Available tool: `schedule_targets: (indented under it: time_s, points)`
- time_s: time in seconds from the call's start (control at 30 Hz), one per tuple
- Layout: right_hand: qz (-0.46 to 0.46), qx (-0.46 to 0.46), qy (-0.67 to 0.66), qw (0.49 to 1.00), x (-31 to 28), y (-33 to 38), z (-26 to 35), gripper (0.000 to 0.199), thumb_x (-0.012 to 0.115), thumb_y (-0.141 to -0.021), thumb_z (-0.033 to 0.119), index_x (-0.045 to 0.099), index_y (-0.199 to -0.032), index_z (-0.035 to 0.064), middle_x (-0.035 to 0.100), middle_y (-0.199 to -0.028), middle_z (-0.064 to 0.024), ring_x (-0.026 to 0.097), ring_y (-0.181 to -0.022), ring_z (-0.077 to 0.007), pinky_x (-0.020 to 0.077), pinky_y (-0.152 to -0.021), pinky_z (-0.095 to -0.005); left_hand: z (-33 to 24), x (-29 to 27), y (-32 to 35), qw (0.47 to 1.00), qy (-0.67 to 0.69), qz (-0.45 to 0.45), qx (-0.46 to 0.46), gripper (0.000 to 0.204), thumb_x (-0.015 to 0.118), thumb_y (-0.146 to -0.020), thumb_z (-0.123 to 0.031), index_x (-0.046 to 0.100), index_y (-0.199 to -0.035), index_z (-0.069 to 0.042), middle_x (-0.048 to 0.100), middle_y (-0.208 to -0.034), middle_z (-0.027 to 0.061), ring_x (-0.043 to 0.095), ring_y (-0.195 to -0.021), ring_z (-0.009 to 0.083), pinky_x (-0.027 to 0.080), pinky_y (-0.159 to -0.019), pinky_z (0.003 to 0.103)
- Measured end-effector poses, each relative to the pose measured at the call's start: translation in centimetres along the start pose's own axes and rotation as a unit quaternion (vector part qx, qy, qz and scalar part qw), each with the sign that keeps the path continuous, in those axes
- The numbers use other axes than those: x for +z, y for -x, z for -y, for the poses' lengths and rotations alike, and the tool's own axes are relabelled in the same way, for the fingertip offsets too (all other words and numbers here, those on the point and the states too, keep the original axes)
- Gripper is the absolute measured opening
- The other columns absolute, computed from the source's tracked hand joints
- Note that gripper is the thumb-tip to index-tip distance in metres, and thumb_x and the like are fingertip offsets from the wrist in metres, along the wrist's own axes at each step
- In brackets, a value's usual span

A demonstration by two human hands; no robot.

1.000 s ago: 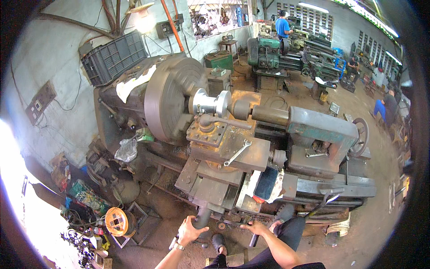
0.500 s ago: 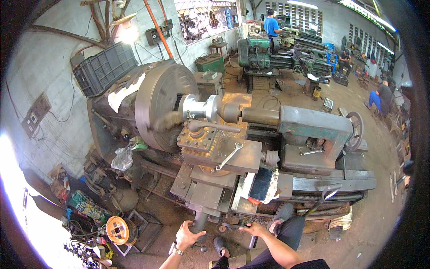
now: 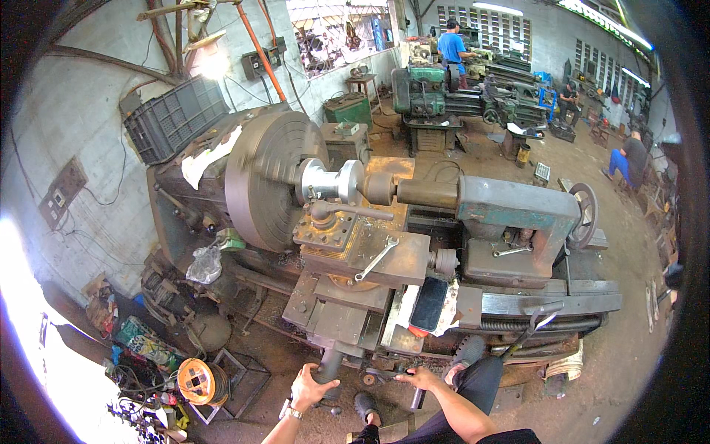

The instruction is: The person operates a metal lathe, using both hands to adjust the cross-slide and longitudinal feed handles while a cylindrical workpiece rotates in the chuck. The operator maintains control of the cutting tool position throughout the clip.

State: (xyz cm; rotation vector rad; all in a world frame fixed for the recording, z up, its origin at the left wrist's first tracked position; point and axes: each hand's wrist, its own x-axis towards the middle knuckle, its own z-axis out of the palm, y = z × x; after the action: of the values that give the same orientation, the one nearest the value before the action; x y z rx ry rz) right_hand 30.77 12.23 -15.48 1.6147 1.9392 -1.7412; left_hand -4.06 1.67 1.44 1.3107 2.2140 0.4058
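At the front of a metal lathe, my left hand (image 3: 306,389) is closed round the dark cross-slide handwheel (image 3: 330,362). My right hand (image 3: 418,377) grips a crank handle (image 3: 418,400) to its right, fingers curled over its hub. Above them sits the carriage with a tool post (image 3: 325,230) and its clamping lever (image 3: 355,210). A shiny spool-shaped metal workpiece (image 3: 319,182) is held between the large chuck (image 3: 259,181), blurred by spinning, and the tailstock (image 3: 510,200). The cutting tip is hidden behind the tool post.
A spanner (image 3: 377,259) lies on the slide, another (image 3: 512,251) on the tailstock base. A phone (image 3: 429,305) rests on a cloth beside the carriage. A cable reel (image 3: 198,382) stands lower left. A person in blue (image 3: 451,48) works at a green lathe behind.
My view has shifted slightly; both hands keep their places on the controls. The chuck stays blurred. In the background, the person in blue has shifted a little to the right.
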Motion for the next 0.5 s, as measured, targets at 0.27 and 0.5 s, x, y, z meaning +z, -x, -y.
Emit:
schedule_targets:
  time_s: [0.27,0.5]
  points:
    - [-0.015,0.003,-0.011,1.000,0.8,-1.3,-1.7,0.083,0.065,-0.075,0.081,0.067,-0.103,0.0025,0.060,-0.065,-0.0103,0.063,-0.072,-0.0249,0.0472,-0.071,-0.0375,-0.3,0.0,0.0,1.000,-0.014,-0.007,-0.006,0.091,0.088,-0.063,-0.062,0.056,-0.126,-0.006,0.066,-0.122,0.0172,0.063,-0.115,0.0341,0.050,-0.098,0.043]
    - [-0.005,-0.023,-0.001,1.000,0.8,-2.0,-2.5,0.083,0.064,-0.075,0.081,0.069,-0.106,0.0037,0.064,-0.070,-0.0116,0.065,-0.077,-0.0264,0.0488,-0.075,-0.0383,-0.1,0.2,0.0,1.000,-0.006,-0.010,-0.011,0.090,0.088,-0.062,-0.062,0.057,-0.125,-0.006,0.066,-0.120,0.0176,0.064,-0.114,0.0342,0.051,-0.098,0.044]
